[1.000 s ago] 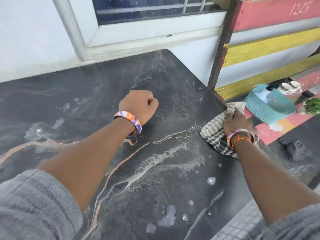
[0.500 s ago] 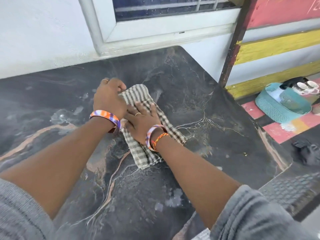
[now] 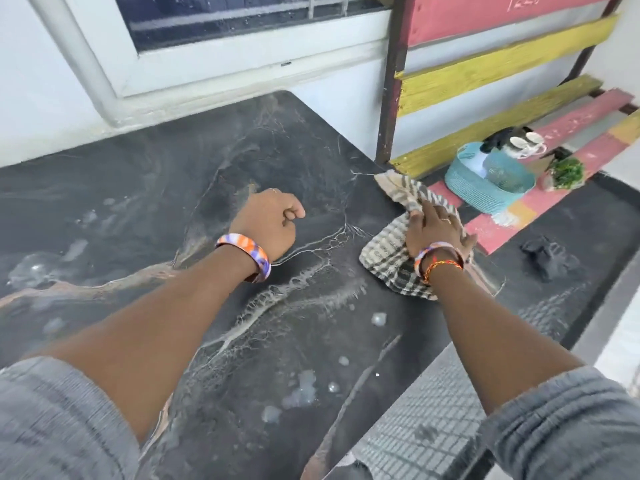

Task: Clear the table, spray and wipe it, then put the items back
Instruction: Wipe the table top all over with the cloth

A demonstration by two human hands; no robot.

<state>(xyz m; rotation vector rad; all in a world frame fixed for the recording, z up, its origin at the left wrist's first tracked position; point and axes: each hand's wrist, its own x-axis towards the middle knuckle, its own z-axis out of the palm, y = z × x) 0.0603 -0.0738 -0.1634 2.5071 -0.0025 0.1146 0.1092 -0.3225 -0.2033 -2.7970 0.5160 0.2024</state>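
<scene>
Right hand point(image 3: 437, 230) presses a cloth point(image 3: 388, 261) flat at the wet bench point(image 3: 207, 140) edge; left hand point(image 3: 268, 220) fisted, empty. The cloth could slip off.

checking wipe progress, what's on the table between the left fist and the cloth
Head view: only wet dark tabletop with thin foamy streaks between the left hand and the checked cloth; no objects.

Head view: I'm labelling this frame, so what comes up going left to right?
Left hand → checked cloth with right hand on it → teal basket → green plant.
</scene>
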